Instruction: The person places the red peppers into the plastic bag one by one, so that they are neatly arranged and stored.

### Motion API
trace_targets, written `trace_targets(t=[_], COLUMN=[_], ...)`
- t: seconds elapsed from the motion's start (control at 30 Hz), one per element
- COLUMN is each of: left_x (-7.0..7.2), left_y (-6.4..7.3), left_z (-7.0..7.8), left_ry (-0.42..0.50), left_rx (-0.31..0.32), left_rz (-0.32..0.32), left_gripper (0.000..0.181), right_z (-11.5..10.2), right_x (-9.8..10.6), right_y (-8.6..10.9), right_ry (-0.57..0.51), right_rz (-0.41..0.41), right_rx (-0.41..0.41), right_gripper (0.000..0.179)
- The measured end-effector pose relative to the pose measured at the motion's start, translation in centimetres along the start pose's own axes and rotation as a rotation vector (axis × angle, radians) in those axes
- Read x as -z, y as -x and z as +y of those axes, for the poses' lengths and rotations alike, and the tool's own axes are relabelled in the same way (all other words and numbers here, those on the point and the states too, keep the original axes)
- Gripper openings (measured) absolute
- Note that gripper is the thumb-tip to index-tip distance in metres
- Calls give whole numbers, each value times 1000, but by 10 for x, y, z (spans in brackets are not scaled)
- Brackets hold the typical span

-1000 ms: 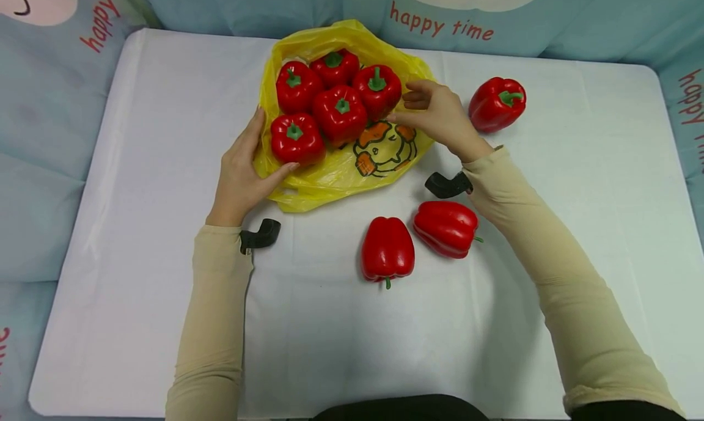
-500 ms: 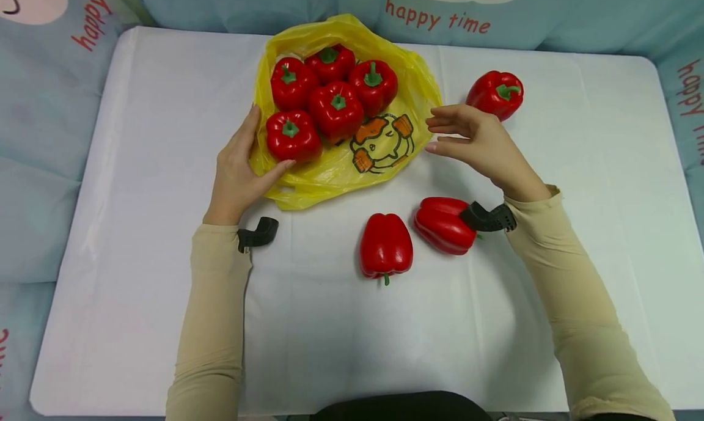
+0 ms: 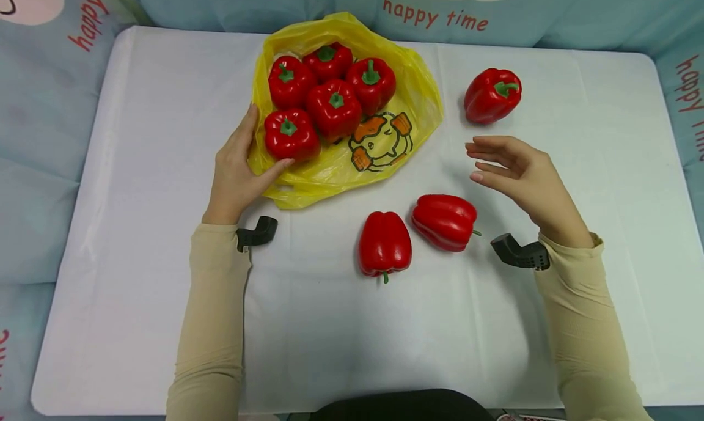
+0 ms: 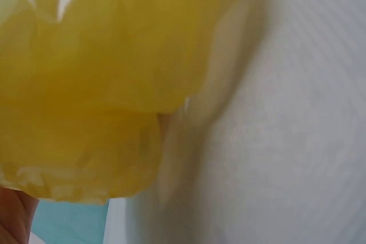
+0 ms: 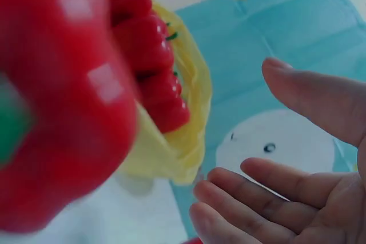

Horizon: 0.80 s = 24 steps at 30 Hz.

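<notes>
A yellow plastic bag (image 3: 420, 97) lies with its mouth spread, several red bell peppers (image 3: 333, 110) with green stems nestled inside. My left hand (image 3: 236, 170) holds the bag's left side, thumb over the near edge and fingers along the outside; the left wrist view is mostly filled by yellow plastic (image 4: 103, 84). My right hand (image 3: 519, 173) hovers over the table right of the bag, fingers loosely extended, holding nothing. Just beyond it sits one bell pepper (image 3: 492, 96). Two others lie nearer me: one pepper (image 3: 444, 222) on its side, another pepper (image 3: 385, 244) beside it.
A white cloth (image 3: 341, 341) covers the table, ringed by a blue printed curtain (image 3: 577, 18). In the right wrist view a bell pepper (image 5: 63, 101) looms close to the camera. Each wrist carries a black mount (image 3: 519, 252).
My right hand has left the bag's right edge and drawn right and toward me. The left hand keeps its place on the bag. Peppers have not moved on the table.
</notes>
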<state>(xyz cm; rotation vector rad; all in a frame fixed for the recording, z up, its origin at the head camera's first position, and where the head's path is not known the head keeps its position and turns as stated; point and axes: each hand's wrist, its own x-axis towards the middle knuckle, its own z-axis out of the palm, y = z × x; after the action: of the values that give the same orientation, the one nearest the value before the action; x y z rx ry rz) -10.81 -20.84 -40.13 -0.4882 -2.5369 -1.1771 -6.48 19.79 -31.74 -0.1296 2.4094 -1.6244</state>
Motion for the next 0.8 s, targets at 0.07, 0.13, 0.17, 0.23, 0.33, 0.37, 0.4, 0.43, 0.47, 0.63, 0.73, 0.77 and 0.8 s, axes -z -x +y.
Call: trace_targets(t=[0.07,0.13,0.17,0.23,0.33,0.37,0.4,0.43,0.47,0.63,0.73,0.77,0.8], left_x=[0,-1,-1,-1,0,0,0,0,0,1,0,0,0], left_y=[0,0,0,0,0,-1,-1,-1,-1,0,0,0,-1], left_z=[0,0,0,0,-1,-1,-1,-1,-1,-1,0,0,0], left_ry=[0,1,0,0,-2,-4,-5,-7,-7,-8,-5,-5,-4], left_rx=[4,8,10,10,7,5,4,3,4,8,8,7,6], left_rz=[-1,-3,-4,-2,1,1,1,1,2,2,1,0,-1], left_gripper=[87,87,88,88,88,88,88,88,88,88,87,87,87], right_z=[8,17,22,31,43,46,49,51,53,62,66,68,69], right_x=[1,3,3,3,1,0,-1,-2,-3,-11,-19,-21,-24], right_y=[10,20,25,34,46,50,53,56,58,65,67,67,67], right_ry=[-72,-153,-185,-215,-234,-237,-243,-252,-248,-220,-198,-201,-205], right_rz=[0,-8,-14,-27,-52,-56,-60,-63,-64,-75,-88,-89,-87], right_rx=[4,8,12,15,21,21,22,25,25,21,12,16,22], right_gripper=[46,47,48,48,50,51,52,53,54,61,68,71,73])
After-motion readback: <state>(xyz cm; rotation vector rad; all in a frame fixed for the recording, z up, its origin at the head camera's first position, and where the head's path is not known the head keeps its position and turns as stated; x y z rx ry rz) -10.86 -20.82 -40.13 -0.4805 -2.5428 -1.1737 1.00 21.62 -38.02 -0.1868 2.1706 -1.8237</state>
